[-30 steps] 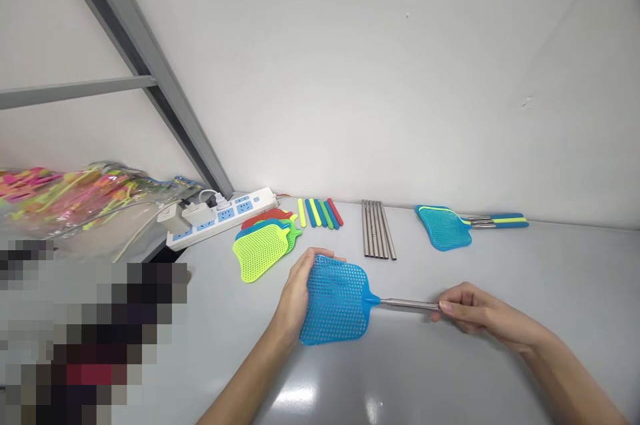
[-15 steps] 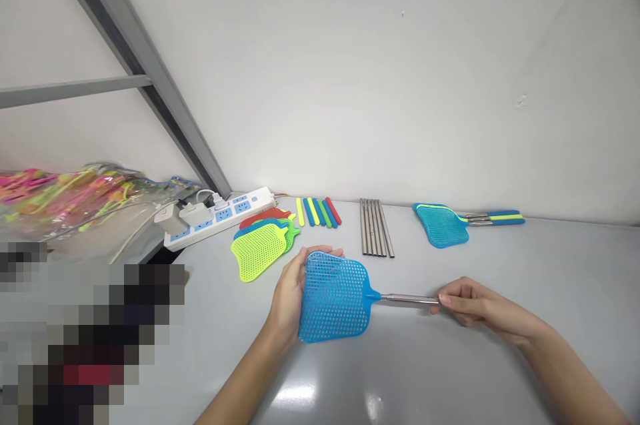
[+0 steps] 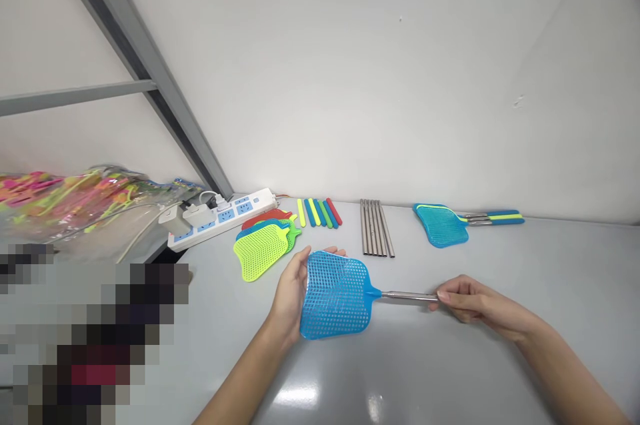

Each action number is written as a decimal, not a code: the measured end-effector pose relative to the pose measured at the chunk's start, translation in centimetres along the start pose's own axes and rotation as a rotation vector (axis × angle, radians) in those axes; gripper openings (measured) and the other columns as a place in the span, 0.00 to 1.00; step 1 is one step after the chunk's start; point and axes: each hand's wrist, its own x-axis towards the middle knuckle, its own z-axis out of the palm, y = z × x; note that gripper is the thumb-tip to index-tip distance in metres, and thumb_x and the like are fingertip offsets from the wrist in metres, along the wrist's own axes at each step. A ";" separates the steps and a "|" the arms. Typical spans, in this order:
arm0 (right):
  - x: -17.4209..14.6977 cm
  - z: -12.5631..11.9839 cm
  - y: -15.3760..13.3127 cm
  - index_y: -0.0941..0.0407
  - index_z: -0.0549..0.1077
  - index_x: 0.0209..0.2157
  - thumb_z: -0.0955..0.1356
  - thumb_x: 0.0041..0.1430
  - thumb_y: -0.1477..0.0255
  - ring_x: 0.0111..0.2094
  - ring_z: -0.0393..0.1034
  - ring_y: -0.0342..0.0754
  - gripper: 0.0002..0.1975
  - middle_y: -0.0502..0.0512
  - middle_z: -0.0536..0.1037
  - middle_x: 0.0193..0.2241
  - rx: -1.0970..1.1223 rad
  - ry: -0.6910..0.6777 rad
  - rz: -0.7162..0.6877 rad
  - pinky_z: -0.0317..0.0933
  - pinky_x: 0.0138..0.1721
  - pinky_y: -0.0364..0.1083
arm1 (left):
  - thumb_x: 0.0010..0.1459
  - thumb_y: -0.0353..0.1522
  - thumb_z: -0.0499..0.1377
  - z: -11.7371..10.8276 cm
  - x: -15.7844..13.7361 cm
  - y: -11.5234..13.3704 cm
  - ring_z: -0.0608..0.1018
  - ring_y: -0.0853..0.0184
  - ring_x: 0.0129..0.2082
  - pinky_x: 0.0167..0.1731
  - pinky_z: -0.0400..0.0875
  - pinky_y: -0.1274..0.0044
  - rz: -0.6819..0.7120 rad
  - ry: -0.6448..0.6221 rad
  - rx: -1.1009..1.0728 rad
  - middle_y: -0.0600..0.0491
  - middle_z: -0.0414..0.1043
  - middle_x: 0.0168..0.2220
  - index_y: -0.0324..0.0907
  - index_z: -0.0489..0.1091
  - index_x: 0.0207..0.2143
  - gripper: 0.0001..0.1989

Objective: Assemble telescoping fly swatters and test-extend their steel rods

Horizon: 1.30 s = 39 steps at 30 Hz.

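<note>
A blue fly swatter lies level between my hands above the table. Its perforated head (image 3: 336, 295) rests against my left hand (image 3: 291, 295), which supports it from behind and the left edge; most of those fingers are hidden by the mesh. From the head's neck a thin metal rod (image 3: 407, 297) runs right. Around the rod's far end the fingers of my right hand (image 3: 467, 299) are closed in a pinch. No coloured grip shows on this rod.
Loose swatter heads (image 3: 263, 251) overlap on the left beside a white power strip (image 3: 220, 221). Behind are coloured grips (image 3: 320, 213) and several metal rods (image 3: 375, 228). Complete swatters (image 3: 443, 225) lie stacked at right. Plastic-wrapped goods (image 3: 75, 201) sit far left, near a grey metal frame (image 3: 165, 91).
Both hands keep the same hold on the fly swatter. Its head has tilted very slightly, and the camera view has shifted a little.
</note>
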 end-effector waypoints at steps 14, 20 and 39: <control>-0.3 -0.6 0.2 0.61 0.73 0.26 0.62 0.49 0.58 0.18 0.36 0.38 0.19 0.43 0.45 0.13 -0.025 0.033 -0.016 0.32 0.21 0.44 | 0.49 0.45 0.50 0.0 -0.5 -0.1 0.75 0.57 0.33 0.41 0.63 0.67 -0.340 -0.133 -0.046 0.45 0.74 0.30 0.34 0.71 0.33 0.23; -0.3 -0.6 0.2 0.60 0.72 0.26 0.62 0.49 0.57 0.18 0.36 0.38 0.20 0.43 0.45 0.13 -0.027 0.033 -0.019 0.32 0.21 0.44 | 0.50 0.47 0.47 0.6 -0.6 -0.2 0.71 0.57 0.42 0.43 0.62 0.69 -0.327 -0.216 -0.009 0.43 0.71 0.39 0.33 0.68 0.40 0.27; -0.4 -1.3 0.5 0.61 0.73 0.29 0.63 0.50 0.60 0.19 0.37 0.39 0.17 0.44 0.45 0.16 0.045 0.125 -0.047 0.34 0.21 0.44 | 0.53 0.44 0.46 0.4 -0.7 -0.9 0.65 0.59 0.49 0.51 0.52 0.68 -0.348 -0.362 -0.287 0.46 0.66 0.47 0.36 0.63 0.46 0.25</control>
